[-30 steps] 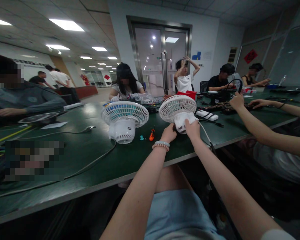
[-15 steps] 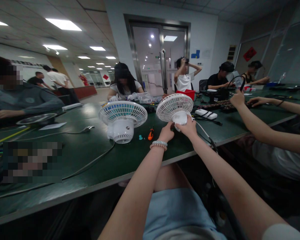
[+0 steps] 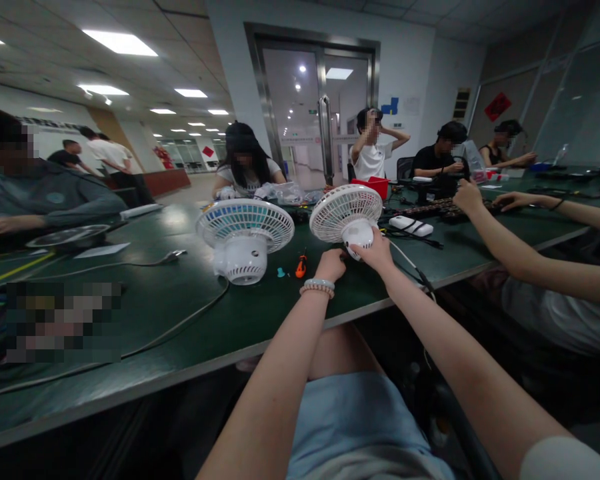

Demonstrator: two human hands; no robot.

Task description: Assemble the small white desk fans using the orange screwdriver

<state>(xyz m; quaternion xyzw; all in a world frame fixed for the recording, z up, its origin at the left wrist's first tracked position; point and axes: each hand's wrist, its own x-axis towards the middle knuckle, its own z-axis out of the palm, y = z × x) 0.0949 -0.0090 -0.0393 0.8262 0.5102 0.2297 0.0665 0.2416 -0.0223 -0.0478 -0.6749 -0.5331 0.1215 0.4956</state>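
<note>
A white fan head (image 3: 344,212) with a round grille is tilted up in front of me. My right hand (image 3: 377,252) grips its motor housing from the right. Close to the housing's lower left side, my left hand (image 3: 331,265) is closed, its fingertips around a small dark thing I cannot make out. To the left, a second white fan (image 3: 247,260) rests on its housing, grille up. Between the fans, an orange screwdriver (image 3: 301,266) lies beside a small teal piece (image 3: 281,272).
Grey cable (image 3: 180,325) runs across the green table (image 3: 170,363) at left. A white power strip (image 3: 411,227) and a red box (image 3: 371,187) lie beyond the right fan. Another person's hands (image 3: 467,198) work at right; several people sit around.
My left hand has drawn slightly down and away from the fan housing. The right hand still holds the fan. At right, the other person's raised hand has moved a little left.
</note>
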